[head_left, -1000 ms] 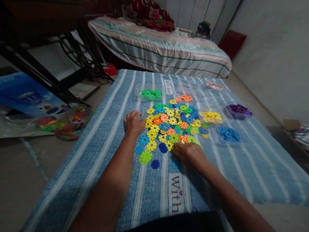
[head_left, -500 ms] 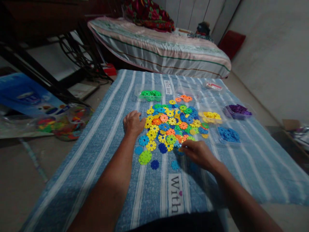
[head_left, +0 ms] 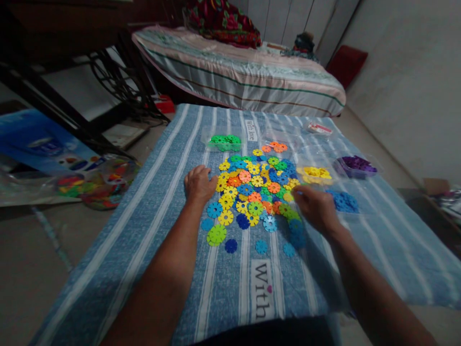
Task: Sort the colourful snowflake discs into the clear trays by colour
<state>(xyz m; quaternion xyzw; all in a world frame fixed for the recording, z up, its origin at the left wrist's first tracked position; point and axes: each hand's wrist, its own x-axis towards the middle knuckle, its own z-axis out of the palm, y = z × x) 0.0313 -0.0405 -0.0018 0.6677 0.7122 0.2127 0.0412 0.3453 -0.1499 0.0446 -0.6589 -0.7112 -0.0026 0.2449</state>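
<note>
A loose pile of notched plastic discs (head_left: 257, 181) in yellow, orange, green and blue covers the middle of the table. My left hand (head_left: 200, 182) lies palm down at the pile's left edge, fingers stretched out and thumb towards the yellow discs. At the right edge, my right hand (head_left: 315, 204) is closed in a pinch; a plastic disc seems to be in it, mostly hidden by the fingers. Near it are a clear box of yellow discs (head_left: 317, 174) and a box of blue discs (head_left: 344, 201). A light blue disc (head_left: 269, 223) lies at the pile's front.
Further clear boxes hold green discs (head_left: 225, 142), orange discs (head_left: 277, 147) and purple discs (head_left: 356, 165). A small box with a red label (head_left: 320, 128) stands at the far right. Striped blue cloth (head_left: 151, 211) covers the table. A bed (head_left: 245, 72) stands behind it.
My right hand has moved up and right from the front of the pile towards the yellow box, uncovering the light blue disc and others. My left hand stays in place.
</note>
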